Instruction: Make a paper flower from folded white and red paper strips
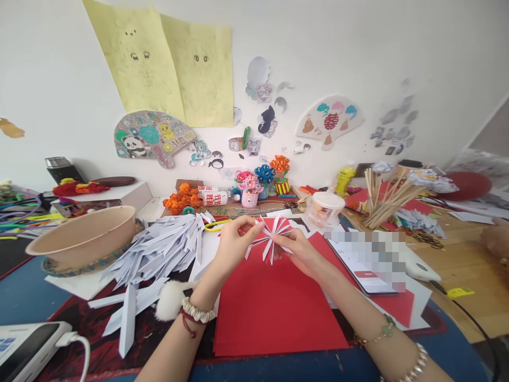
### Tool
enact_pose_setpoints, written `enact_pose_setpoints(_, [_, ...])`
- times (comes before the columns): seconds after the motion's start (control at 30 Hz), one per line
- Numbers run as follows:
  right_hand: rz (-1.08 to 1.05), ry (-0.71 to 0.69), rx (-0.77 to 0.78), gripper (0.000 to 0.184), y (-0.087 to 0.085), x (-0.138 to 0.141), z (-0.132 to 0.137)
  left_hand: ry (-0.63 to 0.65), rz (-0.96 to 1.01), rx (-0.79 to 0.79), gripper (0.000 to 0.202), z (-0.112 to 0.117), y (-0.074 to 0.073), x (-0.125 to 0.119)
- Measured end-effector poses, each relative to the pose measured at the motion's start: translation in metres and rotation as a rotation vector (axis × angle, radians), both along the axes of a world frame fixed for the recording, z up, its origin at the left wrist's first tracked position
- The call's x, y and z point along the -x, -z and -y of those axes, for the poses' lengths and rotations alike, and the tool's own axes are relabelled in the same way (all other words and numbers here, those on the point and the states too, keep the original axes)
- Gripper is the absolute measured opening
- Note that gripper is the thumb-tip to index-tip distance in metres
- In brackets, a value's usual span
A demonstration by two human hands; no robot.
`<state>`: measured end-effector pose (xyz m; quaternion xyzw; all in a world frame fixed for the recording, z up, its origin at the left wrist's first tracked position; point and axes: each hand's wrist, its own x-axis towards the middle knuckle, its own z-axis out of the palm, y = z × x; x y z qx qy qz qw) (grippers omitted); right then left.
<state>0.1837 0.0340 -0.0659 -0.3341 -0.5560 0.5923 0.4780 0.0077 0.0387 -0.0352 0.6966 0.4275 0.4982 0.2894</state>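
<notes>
Between my two hands is a white folded-paper star (272, 245), its thin pleated points fanning out from a middle. My left hand (239, 237) pinches its left edge with thumb and finger. On the other side, my right hand (296, 245) grips it with the thumb near its middle; the fingers behind are partly hidden. Below the star lies a stack of red paper (274, 313). Left of my left hand is a heap of folded white paper strips (159, 252), with a white fluffy ball (170, 300) near my wrist.
A beige basin (83, 233) stands at left, and a power bank (34, 345) with a white cable is at the front left. To the right lie a phone (358, 265), a plastic tub (326, 204) and wooden sticks (384, 199). A person's blurred hand (495, 241) shows at the right edge.
</notes>
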Motion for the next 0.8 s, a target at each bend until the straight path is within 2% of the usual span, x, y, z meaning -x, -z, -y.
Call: enact_pose_setpoints(0.8, [0.014,-0.008,-0.066,0.030,-0.0018,-0.0009,0.0018,0.104,0.090,0.099,0.029,0.0000,-0.0028,0.0021])
